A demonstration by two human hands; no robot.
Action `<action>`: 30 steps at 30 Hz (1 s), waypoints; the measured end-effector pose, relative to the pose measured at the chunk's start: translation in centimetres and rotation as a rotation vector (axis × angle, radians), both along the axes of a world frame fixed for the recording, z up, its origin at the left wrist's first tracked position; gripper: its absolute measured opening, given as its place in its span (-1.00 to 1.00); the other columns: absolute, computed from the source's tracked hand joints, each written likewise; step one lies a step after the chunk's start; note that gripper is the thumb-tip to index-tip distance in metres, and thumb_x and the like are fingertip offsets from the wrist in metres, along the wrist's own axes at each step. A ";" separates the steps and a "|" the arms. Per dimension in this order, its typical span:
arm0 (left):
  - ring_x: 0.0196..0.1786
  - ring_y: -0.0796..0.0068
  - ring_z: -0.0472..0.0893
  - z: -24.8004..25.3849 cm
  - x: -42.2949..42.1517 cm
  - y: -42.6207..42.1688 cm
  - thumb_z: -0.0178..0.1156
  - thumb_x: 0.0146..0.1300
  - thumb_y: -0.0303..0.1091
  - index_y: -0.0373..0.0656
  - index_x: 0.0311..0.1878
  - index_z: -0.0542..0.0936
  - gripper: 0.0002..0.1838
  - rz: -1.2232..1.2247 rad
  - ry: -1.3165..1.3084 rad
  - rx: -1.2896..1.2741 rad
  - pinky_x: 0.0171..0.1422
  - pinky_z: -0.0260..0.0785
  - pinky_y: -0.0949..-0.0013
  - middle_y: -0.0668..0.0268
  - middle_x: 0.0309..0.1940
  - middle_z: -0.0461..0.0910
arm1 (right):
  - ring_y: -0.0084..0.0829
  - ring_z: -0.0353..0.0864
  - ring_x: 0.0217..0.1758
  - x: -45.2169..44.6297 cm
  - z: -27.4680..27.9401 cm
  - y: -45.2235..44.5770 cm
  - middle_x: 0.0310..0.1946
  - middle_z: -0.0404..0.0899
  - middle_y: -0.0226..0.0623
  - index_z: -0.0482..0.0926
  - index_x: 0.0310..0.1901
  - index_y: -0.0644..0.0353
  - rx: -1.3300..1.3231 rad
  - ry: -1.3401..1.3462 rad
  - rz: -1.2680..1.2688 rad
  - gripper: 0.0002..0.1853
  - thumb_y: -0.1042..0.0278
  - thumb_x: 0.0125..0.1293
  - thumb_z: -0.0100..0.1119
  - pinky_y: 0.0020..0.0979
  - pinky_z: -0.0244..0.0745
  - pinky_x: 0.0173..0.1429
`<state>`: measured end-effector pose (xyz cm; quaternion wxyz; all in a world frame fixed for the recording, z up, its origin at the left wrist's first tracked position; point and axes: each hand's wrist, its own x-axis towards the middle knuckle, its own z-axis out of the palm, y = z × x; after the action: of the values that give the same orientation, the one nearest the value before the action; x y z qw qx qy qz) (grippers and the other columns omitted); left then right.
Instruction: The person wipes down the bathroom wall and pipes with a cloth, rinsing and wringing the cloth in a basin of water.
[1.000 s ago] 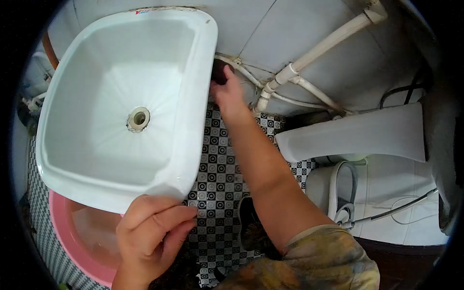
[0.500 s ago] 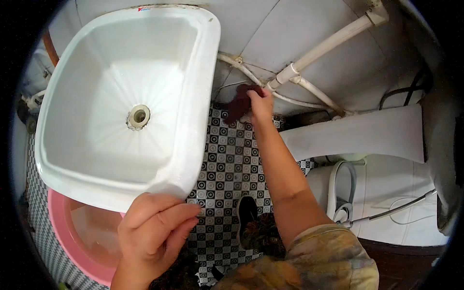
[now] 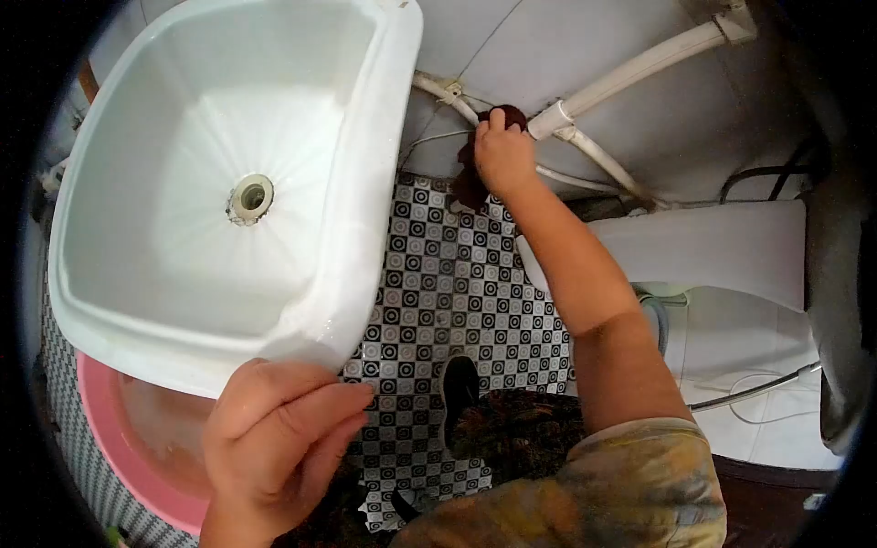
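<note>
My right hand (image 3: 505, 160) is closed on a dark maroon cloth (image 3: 470, 187), pressing it around the thin white pipe low on the tiled wall. The cloth's lower end hangs toward the floor, and its upper part shows beyond my fingers. At the near right corner of the white sink (image 3: 361, 274), my left hand (image 3: 279, 438) is curled, its thumb and fingers close together with nothing visible in them. It overlaps the sink rim in view; whether it touches the rim I cannot tell.
A pink basin (image 3: 114, 443) with cloudy water stands below the sink. The thick white pipe (image 3: 639, 68) slants up the wall. At right are a white curved ceramic piece (image 3: 713, 247) and a flexible metal hose (image 3: 754, 388). My shoe (image 3: 459, 393) is on the patterned floor.
My right hand has moved up with the cloth, bringing it onto the thin pipe. The view has shifted slightly; my left hand stays by the sink corner.
</note>
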<state>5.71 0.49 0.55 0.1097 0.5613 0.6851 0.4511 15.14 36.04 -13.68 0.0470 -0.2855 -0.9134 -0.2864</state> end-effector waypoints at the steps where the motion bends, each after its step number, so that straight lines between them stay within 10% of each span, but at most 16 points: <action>1: -0.40 0.34 0.49 0.0 0.0 0.0 0.32 -0.29 -0.63 -0.19 -0.39 0.56 -0.71 0.001 -0.011 0.001 -0.34 0.34 0.41 0.23 -0.43 0.52 | -0.18 0.51 -0.38 -0.2 0.1 0.1 -0.26 0.37 -0.14 0.52 -0.36 0.24 0.008 -0.002 0.002 -0.79 0.28 0.12 -0.01 -0.22 0.45 -0.42; 8: -0.39 0.32 0.50 -0.3 0.2 0.1 0.30 -0.28 -0.64 -0.20 -0.39 0.55 -0.72 0.004 -0.005 0.013 -0.35 0.34 0.40 0.22 -0.44 0.51 | -0.09 0.55 -0.36 -1.5 1.6 -0.6 -0.21 0.38 -0.03 0.49 -0.25 0.32 -0.311 0.121 -0.172 -0.71 0.26 0.10 0.03 -0.21 0.51 -0.29; 15: -0.41 0.32 0.48 -0.5 -0.2 0.2 0.32 -0.26 -0.62 -0.23 -0.35 0.58 -0.71 -0.017 -0.024 0.059 -0.35 0.32 0.41 0.24 -0.43 0.50 | -0.09 0.44 -0.12 -0.1 -4.8 1.3 -0.11 0.39 -0.03 0.40 -0.11 0.35 -0.487 0.938 -0.109 -0.62 0.28 0.08 0.05 -0.26 0.35 0.01; 18: -0.40 0.31 0.49 -0.5 -0.2 0.3 0.31 -0.25 -0.63 -0.22 -0.35 0.58 -0.72 -0.024 -0.021 0.082 -0.34 0.33 0.41 0.24 -0.43 0.50 | -0.48 0.46 -0.23 0.7 -2.9 -2.0 -0.26 0.48 -0.33 0.42 -0.08 0.22 -1.573 1.850 -0.162 -0.72 0.39 0.16 -0.08 -0.47 0.37 -0.10; 21: -0.39 0.30 0.49 -0.6 -0.2 0.1 0.30 -0.23 -0.63 -0.22 -0.36 0.58 -0.73 -0.026 -0.034 0.078 -0.32 0.34 0.40 0.25 -0.43 0.50 | -0.49 0.48 -0.23 2.2 -3.4 -3.4 -0.21 0.50 -0.32 0.44 -0.09 0.21 -1.590 1.677 -0.284 -0.72 0.40 0.16 -0.08 -0.47 0.38 -0.15; 26: -0.37 0.31 0.50 -0.8 -0.3 -0.1 0.31 -0.22 -0.61 -0.21 -0.36 0.59 -0.74 -0.020 -0.056 0.081 -0.30 0.36 0.39 0.26 -0.43 0.50 | -0.15 0.41 0.06 3.6 -3.8 -4.9 0.00 0.37 -0.05 0.40 -0.09 0.38 -0.631 0.928 -0.066 -0.56 0.44 -0.08 0.17 -0.34 0.28 0.17; 30: -0.37 0.31 0.50 -1.0 -0.4 -0.1 0.31 -0.21 -0.60 -0.21 -0.35 0.59 -0.74 -0.039 -0.089 0.100 -0.29 0.36 0.38 0.26 -0.43 0.50 | 0.01 0.28 0.15 2.8 1.0 -4.8 0.13 0.22 0.01 0.23 0.05 0.28 -0.483 0.687 0.188 -0.35 0.54 -0.17 0.24 -0.26 0.29 0.17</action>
<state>5.27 0.37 -0.45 0.1208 0.5588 0.6449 0.5072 17.98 31.29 -12.65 0.3061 -0.2825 -0.9076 0.0531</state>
